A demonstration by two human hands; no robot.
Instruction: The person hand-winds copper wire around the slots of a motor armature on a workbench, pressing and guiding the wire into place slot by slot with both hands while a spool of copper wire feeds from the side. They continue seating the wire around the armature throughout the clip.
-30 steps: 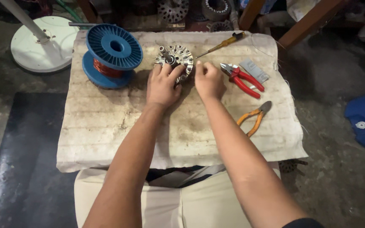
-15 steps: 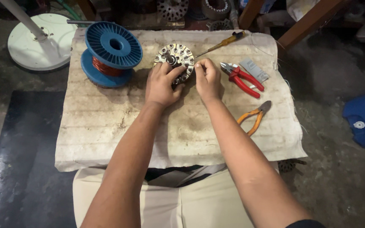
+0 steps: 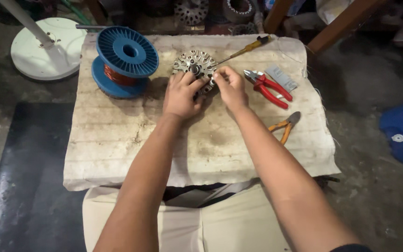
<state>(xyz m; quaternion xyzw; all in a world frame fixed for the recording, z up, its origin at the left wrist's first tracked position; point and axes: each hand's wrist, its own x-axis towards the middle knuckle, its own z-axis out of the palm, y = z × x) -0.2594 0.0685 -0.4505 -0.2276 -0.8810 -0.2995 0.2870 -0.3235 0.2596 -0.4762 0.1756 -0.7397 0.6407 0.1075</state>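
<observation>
The slotted metal stator core (image 3: 193, 66) lies at the far middle of the cloth-covered board (image 3: 117, 154). The left hand (image 3: 181, 95) grips its near edge; the right hand (image 3: 229, 86) pinches something fine at its rim, seemingly mid-winding. Nearby: blue wire spool (image 3: 124, 60), screwdriver (image 3: 246, 48), red cutters (image 3: 267, 87), orange pliers (image 3: 285, 126); nothing blocks the hands

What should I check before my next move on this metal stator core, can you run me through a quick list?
1. Left hand steadying the stator core: ok.
2. Right hand pinching at the core's edge: ok; whether it holds wire: cannot tell.
3. Blue spool of copper wire beside the core: ok.
4. Red pliers and orange pliers lying on the cloth: ok.
5. Screwdriver tip pointing at the core, touching or not: cannot tell.
</observation>
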